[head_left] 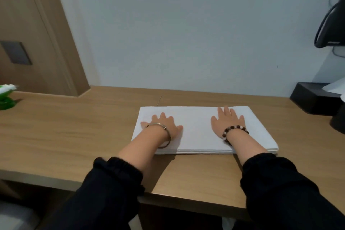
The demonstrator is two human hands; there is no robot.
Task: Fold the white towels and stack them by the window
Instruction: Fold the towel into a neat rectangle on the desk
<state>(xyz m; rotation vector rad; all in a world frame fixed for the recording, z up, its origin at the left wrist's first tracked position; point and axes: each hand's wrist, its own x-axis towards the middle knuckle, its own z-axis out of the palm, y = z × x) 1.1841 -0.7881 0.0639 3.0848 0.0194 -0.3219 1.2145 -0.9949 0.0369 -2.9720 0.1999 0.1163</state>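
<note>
Head view: a folded white towel (pixel 197 130) lies flat on the wooden surface (pixel 74 127), its layered edges toward the person. Both hands rest on top of it, well apart: the left hand (pixel 164 124) on its left half, the right hand (pixel 226 120) on its right half. The fingers (pixel 162 115) of each are straight and spread, flat on the cloth, gripping nothing. Beyond the fingers rises a pale wall (pixel 186 33). Far to the left of the left fingers lies a green object (pixel 6 97); to the right of the right fingers sits a black box (pixel 313 97).
</note>
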